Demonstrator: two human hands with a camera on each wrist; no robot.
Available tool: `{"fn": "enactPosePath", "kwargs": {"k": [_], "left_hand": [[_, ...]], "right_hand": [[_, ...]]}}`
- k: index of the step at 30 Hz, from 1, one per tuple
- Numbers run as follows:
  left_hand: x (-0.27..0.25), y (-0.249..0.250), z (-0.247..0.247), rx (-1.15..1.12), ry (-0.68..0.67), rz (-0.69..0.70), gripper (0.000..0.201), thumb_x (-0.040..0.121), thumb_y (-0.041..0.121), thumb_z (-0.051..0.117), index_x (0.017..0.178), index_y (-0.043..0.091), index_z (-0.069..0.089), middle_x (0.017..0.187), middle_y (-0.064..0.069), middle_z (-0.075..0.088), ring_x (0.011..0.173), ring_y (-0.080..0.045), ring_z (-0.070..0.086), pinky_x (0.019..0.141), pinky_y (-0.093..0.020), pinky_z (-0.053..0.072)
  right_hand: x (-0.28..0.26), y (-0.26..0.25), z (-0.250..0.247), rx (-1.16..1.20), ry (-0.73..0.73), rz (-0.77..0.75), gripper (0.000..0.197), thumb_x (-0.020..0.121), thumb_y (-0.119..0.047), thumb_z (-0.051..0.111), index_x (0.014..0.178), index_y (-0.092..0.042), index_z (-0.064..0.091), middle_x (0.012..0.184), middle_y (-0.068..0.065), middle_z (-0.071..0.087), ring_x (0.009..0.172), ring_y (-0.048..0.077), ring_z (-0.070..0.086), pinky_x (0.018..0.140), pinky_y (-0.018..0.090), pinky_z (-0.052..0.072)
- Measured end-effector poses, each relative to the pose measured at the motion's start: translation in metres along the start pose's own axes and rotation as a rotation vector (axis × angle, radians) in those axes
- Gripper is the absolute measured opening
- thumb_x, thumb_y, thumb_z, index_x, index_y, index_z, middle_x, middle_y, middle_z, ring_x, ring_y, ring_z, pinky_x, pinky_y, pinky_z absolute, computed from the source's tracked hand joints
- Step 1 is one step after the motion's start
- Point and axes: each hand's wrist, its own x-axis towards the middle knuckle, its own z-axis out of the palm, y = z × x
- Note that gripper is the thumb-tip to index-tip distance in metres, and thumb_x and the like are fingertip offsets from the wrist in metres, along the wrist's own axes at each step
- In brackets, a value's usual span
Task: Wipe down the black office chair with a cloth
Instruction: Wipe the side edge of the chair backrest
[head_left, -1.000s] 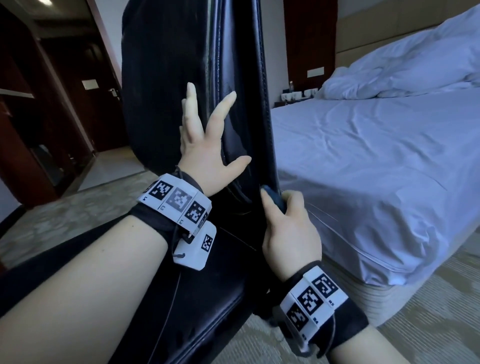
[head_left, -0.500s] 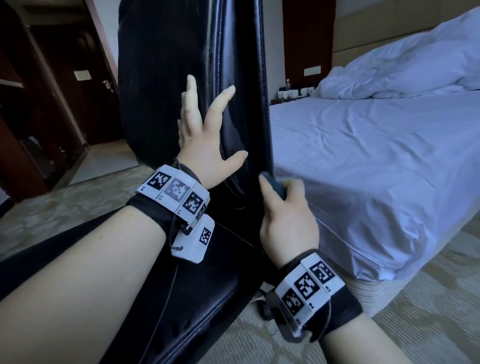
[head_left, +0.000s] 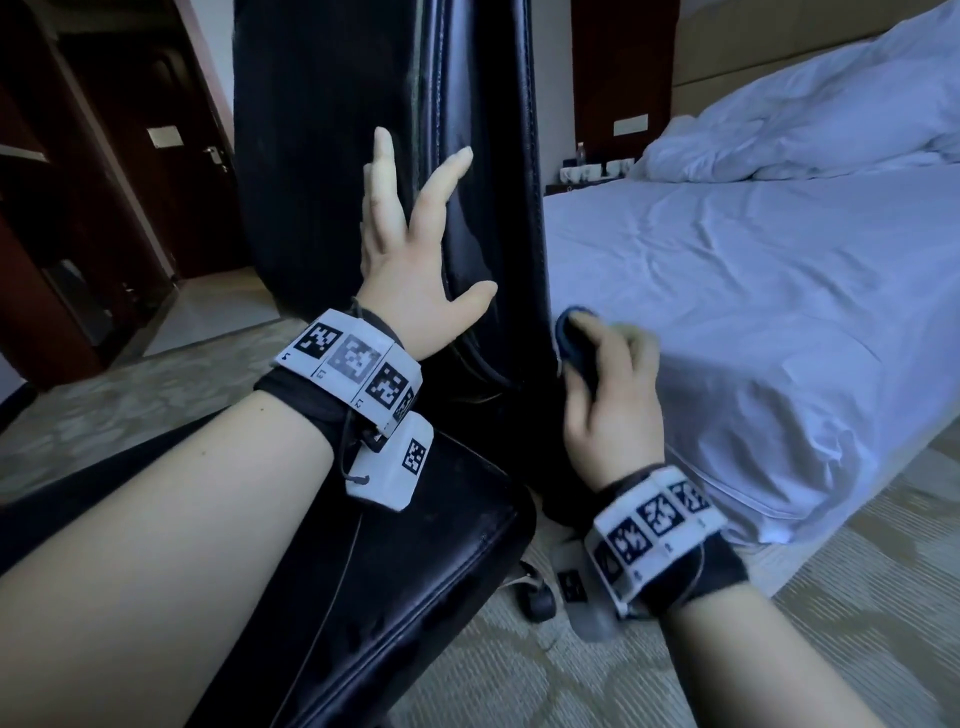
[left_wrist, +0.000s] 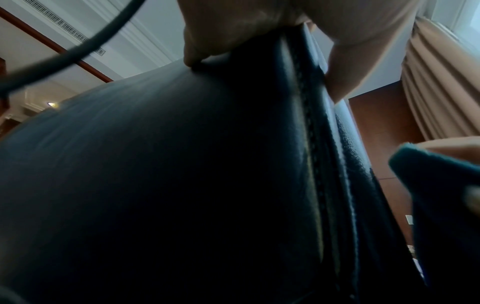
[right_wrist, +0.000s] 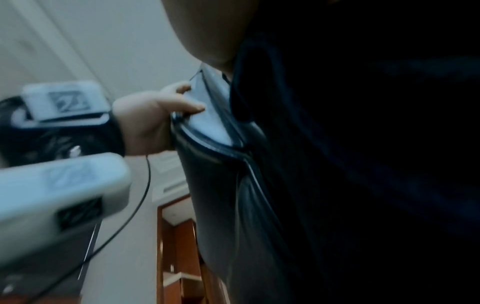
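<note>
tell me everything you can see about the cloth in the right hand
The cloth is small, dark blue, and looks soft and fuzzy, bunched into a rounded wad. The right hand grips it with curled fingers, so only its upper end shows. It sits at the right edge of the black office chair backrest, low down near the seat; actual contact cannot be told. The left wrist view shows its rounded blue corner beside the stitched edge.

Patterned carpet floor (head_left: 857, 639) bears the chair (head_left: 363, 597); bed (head_left: 753, 322) alongside.
</note>
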Motion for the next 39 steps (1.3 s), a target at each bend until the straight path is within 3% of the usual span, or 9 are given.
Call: {"fn": "enactPosePath", "kwargs": {"k": [5,11,15,19,24,27,30,35,39], "left_hand": [[-0.001,0.0,0.0,-0.007,-0.005,0.009,0.089,0.074,0.023,0.07,0.145,0.03,0.018,0.151,-0.017,-0.021,0.142,-0.036,-0.013,0.114,-0.056,0.008],[0.0,0.001,-0.001,-0.006,0.001,0.014,0.088,0.075,0.022,0.07,0.145,0.031,0.018,0.152,-0.017,-0.022,0.142,-0.036,-0.012,0.114,-0.055,0.008],[-0.001,0.0,-0.001,-0.014,-0.008,0.009,0.088,0.076,0.022,0.071,0.145,0.033,0.017,0.152,-0.015,-0.023,0.142,-0.035,-0.013,0.114,-0.055,0.009],[-0.002,-0.003,-0.004,0.015,-0.027,0.041,0.086,0.079,0.027,0.067,0.146,0.032,0.014,0.152,-0.016,-0.023,0.142,-0.036,-0.013,0.114,-0.056,0.009],[-0.008,-0.019,-0.014,-0.038,-0.103,0.083,0.078,0.082,0.047,0.047,0.144,0.039,0.0,0.153,-0.008,-0.023,0.144,-0.025,-0.014,0.115,-0.049,0.004],[-0.007,-0.023,-0.02,-0.087,-0.115,0.049,0.072,0.089,0.044,0.036,0.142,0.035,-0.012,0.154,-0.002,-0.022,0.141,-0.008,-0.015,0.114,-0.033,-0.002],[-0.003,-0.027,-0.027,-0.21,-0.086,-0.053,0.068,0.093,0.034,0.029,0.147,0.022,-0.01,0.155,0.004,-0.017,0.13,0.013,-0.013,0.108,-0.014,-0.005],[0.0,-0.032,-0.03,-0.235,-0.128,-0.088,0.065,0.093,0.036,0.026,0.148,0.021,-0.005,0.156,0.005,-0.012,0.129,0.015,-0.007,0.109,-0.019,-0.002],[0.0,-0.031,-0.028,-0.255,-0.142,-0.097,0.06,0.099,0.03,0.027,0.148,0.021,-0.007,0.156,0.004,-0.012,0.129,0.012,-0.008,0.109,-0.019,-0.003]], "right_hand": [[0.0,0.009,0.02,0.151,0.018,0.013,0.023,0.075,0.003,0.048,0.098,0.005,0.053,0.101,0.006,0.042,0.088,-0.002,0.038,0.081,-0.002,0.03],[-0.028,0.035,0.013,0.179,-0.105,0.22,0.018,0.081,-0.01,0.048,0.093,0.002,0.053,0.093,0.006,0.048,0.085,0.007,0.043,0.077,0.006,0.031],[-0.004,0.013,-0.001,0.167,-0.016,0.082,0.017,0.081,-0.005,0.051,0.095,0.002,0.056,0.093,0.003,0.045,0.083,-0.001,0.039,0.081,-0.003,0.028],[0.014,-0.004,0.011,0.157,-0.01,0.003,0.019,0.079,-0.007,0.049,0.095,0.0,0.059,0.097,0.011,0.05,0.089,0.009,0.044,0.081,-0.004,0.028],[-0.021,0.005,0.015,0.073,-0.102,0.042,0.018,0.072,-0.002,0.05,0.087,-0.002,0.06,0.099,0.014,0.054,0.087,0.011,0.046,0.073,0.011,0.031],[-0.006,-0.011,0.006,0.09,-0.107,0.023,0.023,0.072,-0.002,0.053,0.094,-0.003,0.061,0.098,0.013,0.056,0.09,0.01,0.047,0.076,0.005,0.032],[0.024,-0.043,0.006,0.115,-0.081,-0.106,0.029,0.075,-0.002,0.057,0.104,-0.004,0.061,0.103,0.01,0.057,0.097,0.011,0.048,0.085,-0.001,0.028],[0.051,-0.075,0.03,0.076,-0.019,-0.249,0.024,0.08,-0.005,0.056,0.103,-0.007,0.066,0.104,0.01,0.057,0.091,0.014,0.049,0.069,0.017,0.04],[0.015,-0.052,0.037,0.001,-0.07,-0.258,0.024,0.078,-0.011,0.046,0.097,-0.014,0.06,0.107,0.001,0.048,0.086,0.018,0.05,0.06,0.023,0.039]]}}
